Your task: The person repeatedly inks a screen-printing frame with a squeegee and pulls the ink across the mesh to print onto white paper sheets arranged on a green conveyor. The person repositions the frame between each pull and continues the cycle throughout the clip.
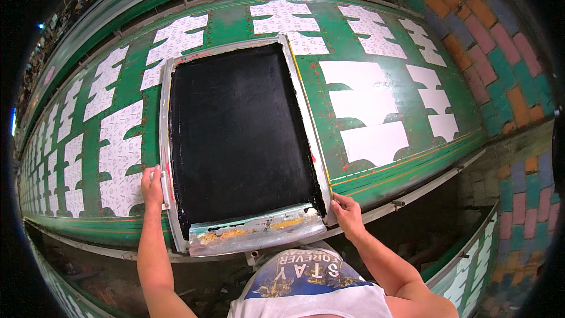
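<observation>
A large screen-printing frame (313, 123) with pale, paint-smeared metal sides lies over the green table in front of me. Its mesh (241, 129) is covered in black. My left hand (152, 187) is closed round a light handle on the frame's left side, near its front corner. On the opposite side, my right hand (347, 212) grips the frame's right edge, fingers partly hidden under it. Across the near end lies a wide metal bar (256, 234) stained with yellow and teal, close to my body.
The long green printing table (229, 26) carries rows of cut fabric pieces. Those to the left and at the far side, such as one piece (120, 159), bear small printed motifs; plain white pieces (365, 106) lie to the right. Coloured paving (482, 35) borders the table's right end.
</observation>
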A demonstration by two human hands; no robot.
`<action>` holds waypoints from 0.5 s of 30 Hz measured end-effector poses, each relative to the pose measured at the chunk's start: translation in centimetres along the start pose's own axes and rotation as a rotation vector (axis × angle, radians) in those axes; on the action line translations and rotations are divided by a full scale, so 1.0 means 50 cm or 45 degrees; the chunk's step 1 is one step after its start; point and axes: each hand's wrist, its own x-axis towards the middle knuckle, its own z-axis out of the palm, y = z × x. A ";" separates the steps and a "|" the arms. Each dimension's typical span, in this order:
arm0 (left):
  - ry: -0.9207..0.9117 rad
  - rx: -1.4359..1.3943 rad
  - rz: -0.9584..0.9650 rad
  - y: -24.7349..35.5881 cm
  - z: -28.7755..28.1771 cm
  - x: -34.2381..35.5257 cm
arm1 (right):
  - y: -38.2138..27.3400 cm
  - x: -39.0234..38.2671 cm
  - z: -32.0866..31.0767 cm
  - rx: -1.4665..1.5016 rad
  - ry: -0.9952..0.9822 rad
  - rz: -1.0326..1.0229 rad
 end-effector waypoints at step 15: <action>-0.118 -0.531 -0.279 0.124 -0.001 -0.010 | -0.118 -0.027 -0.093 0.305 0.132 -0.111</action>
